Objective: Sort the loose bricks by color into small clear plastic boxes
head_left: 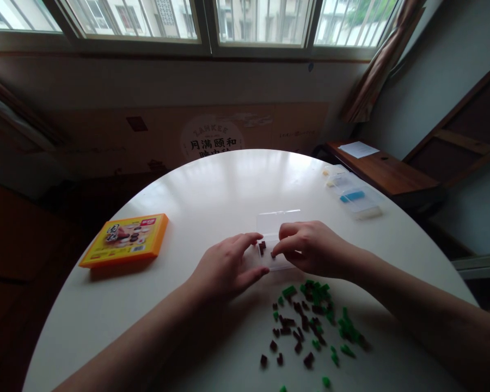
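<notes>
A small clear plastic box (pixel 283 264) lies on the table with its transparent lid (pixel 278 219) folded back. My left hand (pixel 228 264) grips the box's left end, thumb at the near side and forefinger at the far side. Inside, near that end, sits a dark brown brick (pixel 262 247). My right hand (pixel 310 247) reaches over the box from the right, its fingers pinched at a small dark brown piece (pixel 273 254). Closer to me are scattered loose brown pieces (pixel 286 322) and green pieces (pixel 318 293).
An orange-yellow box (pixel 126 239) with a printed cover lies at the table's left. Clear containers (pixel 361 206) with a blue item (pixel 351 196) stand at the far right of the round white table (pixel 212 190). Beyond it is a wooden stand (pixel 396 171) holding paper (pixel 358 149).
</notes>
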Available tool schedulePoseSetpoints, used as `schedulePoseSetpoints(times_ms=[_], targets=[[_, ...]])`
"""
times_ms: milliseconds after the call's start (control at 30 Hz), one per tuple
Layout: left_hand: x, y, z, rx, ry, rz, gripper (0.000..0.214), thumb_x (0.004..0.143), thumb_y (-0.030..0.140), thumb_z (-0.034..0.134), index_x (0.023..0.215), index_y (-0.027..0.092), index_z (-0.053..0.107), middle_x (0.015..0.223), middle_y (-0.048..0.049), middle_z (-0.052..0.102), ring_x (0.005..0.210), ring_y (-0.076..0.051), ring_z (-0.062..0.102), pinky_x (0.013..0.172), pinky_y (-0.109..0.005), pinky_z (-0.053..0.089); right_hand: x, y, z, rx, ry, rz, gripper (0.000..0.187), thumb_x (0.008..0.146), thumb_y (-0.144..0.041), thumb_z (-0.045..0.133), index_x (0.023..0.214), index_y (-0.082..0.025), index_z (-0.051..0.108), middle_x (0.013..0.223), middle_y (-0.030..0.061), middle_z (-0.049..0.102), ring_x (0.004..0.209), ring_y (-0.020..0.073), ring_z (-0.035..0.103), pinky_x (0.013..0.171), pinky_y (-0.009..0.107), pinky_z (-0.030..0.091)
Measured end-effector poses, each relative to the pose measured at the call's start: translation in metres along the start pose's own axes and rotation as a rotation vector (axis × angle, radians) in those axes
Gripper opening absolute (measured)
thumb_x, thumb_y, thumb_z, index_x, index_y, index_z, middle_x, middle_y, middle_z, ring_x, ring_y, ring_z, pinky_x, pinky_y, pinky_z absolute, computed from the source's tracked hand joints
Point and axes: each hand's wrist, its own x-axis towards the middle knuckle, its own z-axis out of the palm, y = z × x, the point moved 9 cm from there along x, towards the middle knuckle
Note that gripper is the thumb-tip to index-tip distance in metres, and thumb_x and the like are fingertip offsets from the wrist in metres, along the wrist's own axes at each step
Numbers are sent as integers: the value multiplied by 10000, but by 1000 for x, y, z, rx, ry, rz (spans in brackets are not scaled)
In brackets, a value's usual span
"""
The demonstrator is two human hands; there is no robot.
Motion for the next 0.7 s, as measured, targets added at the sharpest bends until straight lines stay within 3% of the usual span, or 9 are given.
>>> schedulePoseSetpoints(times_ms=[267, 500, 700], targets=[[-1, -1, 3, 35, -24, -16, 545, 832, 480, 635, 1312, 252, 517, 1074, -73, 692, 858, -230, 654, 783, -367, 526, 3, -1, 7, 14, 4, 12, 272, 813, -149, 577, 936, -301, 766, 877, -6, 675, 714, 125, 588, 625, 258, 373], [-1, -1, 2, 46, -28, -27, 553, 832, 485, 630, 1318, 247, 517, 1054, -78, 697, 849, -234, 651, 775, -365, 517, 1, 4, -1, 34, 95, 39, 331, 816, -131, 565, 1004, -320, 761, 905, 1, 661, 729, 122, 602, 639, 250, 396], [0, -1, 2, 40, -24, -34, 546, 818, 476, 648, 1307, 265, 528, 1010, -68, 703, 829, -233, 649, 735, -349, 508, 1, 2, 5, 7, 60, 23, 293, 816, -152, 572, 965, -310, 769, 884, 1, 667, 693, 117, 583, 608, 250, 379]])
